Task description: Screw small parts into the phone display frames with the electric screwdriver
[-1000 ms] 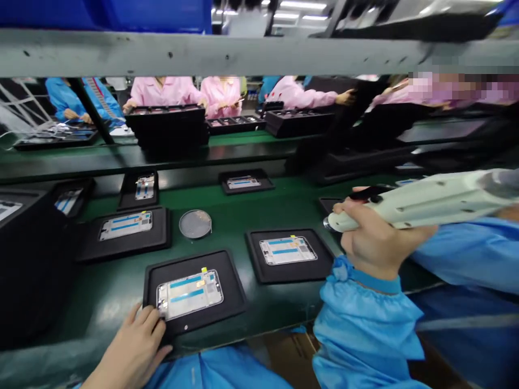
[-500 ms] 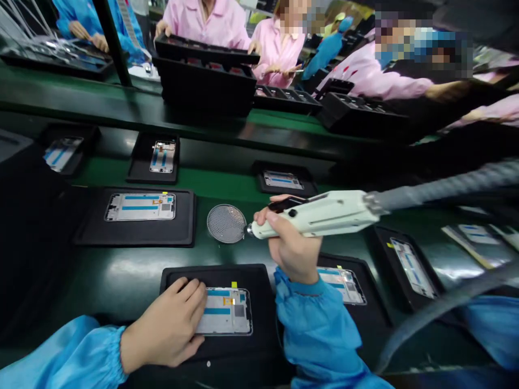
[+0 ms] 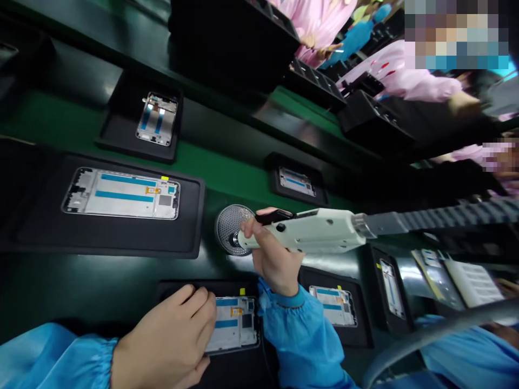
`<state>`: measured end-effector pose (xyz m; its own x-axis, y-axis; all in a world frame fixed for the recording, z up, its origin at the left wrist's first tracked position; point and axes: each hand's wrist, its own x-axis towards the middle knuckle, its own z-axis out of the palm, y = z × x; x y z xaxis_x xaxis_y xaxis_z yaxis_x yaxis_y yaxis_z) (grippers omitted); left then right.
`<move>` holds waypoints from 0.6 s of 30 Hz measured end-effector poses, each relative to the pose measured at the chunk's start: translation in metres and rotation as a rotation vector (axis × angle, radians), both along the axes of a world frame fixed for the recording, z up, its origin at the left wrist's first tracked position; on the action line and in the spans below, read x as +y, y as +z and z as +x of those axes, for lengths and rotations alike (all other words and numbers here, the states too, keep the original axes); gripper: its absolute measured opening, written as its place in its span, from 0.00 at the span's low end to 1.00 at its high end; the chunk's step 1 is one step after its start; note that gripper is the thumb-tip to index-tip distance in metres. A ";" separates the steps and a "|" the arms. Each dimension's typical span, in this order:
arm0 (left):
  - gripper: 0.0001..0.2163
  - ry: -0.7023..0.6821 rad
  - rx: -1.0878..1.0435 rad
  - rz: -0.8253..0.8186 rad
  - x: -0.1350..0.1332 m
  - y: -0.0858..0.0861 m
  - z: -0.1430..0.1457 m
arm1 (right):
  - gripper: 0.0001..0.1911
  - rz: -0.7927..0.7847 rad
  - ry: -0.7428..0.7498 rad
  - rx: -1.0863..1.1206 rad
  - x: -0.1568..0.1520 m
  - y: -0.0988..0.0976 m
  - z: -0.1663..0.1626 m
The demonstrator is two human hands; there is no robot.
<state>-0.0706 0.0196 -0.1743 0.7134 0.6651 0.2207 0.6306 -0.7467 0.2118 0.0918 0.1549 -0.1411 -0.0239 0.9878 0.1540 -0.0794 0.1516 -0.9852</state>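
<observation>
In my right hand [image 3: 275, 262] is a pale green electric screwdriver [image 3: 320, 232], fingers wrapped round its front end. Its silver nose is over a round metal dish full of small holes [image 3: 225, 224], and the bit's tip is hard to make out. My left hand [image 3: 172, 332] is closed across the left end of a silver phone frame [image 3: 227, 337], thumb at the near edge, fingers covering that end. This frame has blue strips and a yellow tab, and lies in a black tray [image 3: 194, 283].
More phone frames lie in black trays: a large tray [image 3: 186, 232] on the left, others behind and to the right. A ribbed grey hose [image 3: 454, 219] runs rightward from the screwdriver. A grey cable [image 3: 438, 324] curves at lower right. Workers in pink [image 3: 409, 81] sit beyond black boxes.
The view has tilted and come closer to the bench. The screwdriver's nose has moved left from the dish's right edge to over the dish. My left hand stays on the phone frame.
</observation>
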 end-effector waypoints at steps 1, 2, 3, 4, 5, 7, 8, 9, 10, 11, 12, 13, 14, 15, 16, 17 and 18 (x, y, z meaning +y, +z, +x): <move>0.25 -0.001 -0.006 -0.002 0.000 0.000 0.000 | 0.09 0.000 0.003 0.004 0.000 0.001 0.000; 0.25 -0.001 -0.011 -0.005 -0.001 0.001 0.000 | 0.09 -0.003 0.002 0.005 0.001 0.001 -0.001; 0.24 -0.003 -0.017 -0.006 -0.001 0.001 0.000 | 0.09 -0.009 -0.003 0.000 0.001 0.002 -0.002; 0.24 -0.003 -0.022 -0.006 -0.001 0.001 0.000 | 0.09 -0.017 -0.008 -0.006 0.001 0.002 -0.003; 0.24 -0.003 -0.027 -0.005 -0.001 0.001 0.000 | 0.09 -0.023 -0.011 -0.009 0.001 0.003 -0.004; 0.24 -0.004 -0.029 -0.004 -0.001 0.001 0.001 | 0.09 -0.029 -0.015 -0.002 0.001 0.003 -0.005; 0.24 -0.005 -0.028 -0.005 -0.001 0.001 0.001 | 0.09 -0.031 -0.016 0.005 0.000 0.003 -0.006; 0.24 -0.005 -0.027 -0.006 0.000 0.001 0.001 | 0.09 -0.031 -0.015 0.015 0.000 0.003 -0.006; 0.23 -0.005 -0.027 -0.007 0.000 0.001 0.001 | 0.08 -0.028 -0.013 0.025 0.000 0.003 -0.006; 0.23 -0.003 -0.030 -0.006 0.000 0.001 0.001 | 0.08 -0.026 -0.011 0.032 0.000 0.003 -0.006; 0.23 -0.001 -0.031 -0.006 0.000 0.002 0.001 | 0.08 -0.027 -0.009 0.036 -0.001 0.003 -0.005; 0.23 0.001 -0.030 -0.005 0.000 0.002 0.000 | 0.08 -0.027 -0.006 0.038 -0.001 0.002 -0.005; 0.23 -0.002 -0.027 -0.005 0.000 0.003 0.000 | 0.08 -0.027 -0.003 0.038 -0.001 0.001 -0.005; 0.23 -0.004 -0.024 -0.004 0.000 0.003 0.000 | 0.08 -0.030 0.000 0.038 -0.001 0.001 -0.005; 0.23 -0.007 -0.021 -0.002 0.000 0.004 0.000 | 0.07 -0.030 0.003 0.041 -0.001 0.000 -0.005; 0.23 -0.009 -0.019 0.000 0.000 0.004 0.000 | 0.07 -0.027 0.006 0.047 -0.001 -0.001 -0.005; 0.23 -0.010 -0.016 0.003 0.001 0.004 0.000 | 0.07 -0.022 0.009 0.054 0.000 -0.002 -0.006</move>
<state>-0.0705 0.0202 -0.1699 0.7164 0.6573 0.2339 0.6196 -0.7535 0.2198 0.0857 0.1547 -0.1426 -0.0248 0.9907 0.1337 -0.1338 0.1292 -0.9825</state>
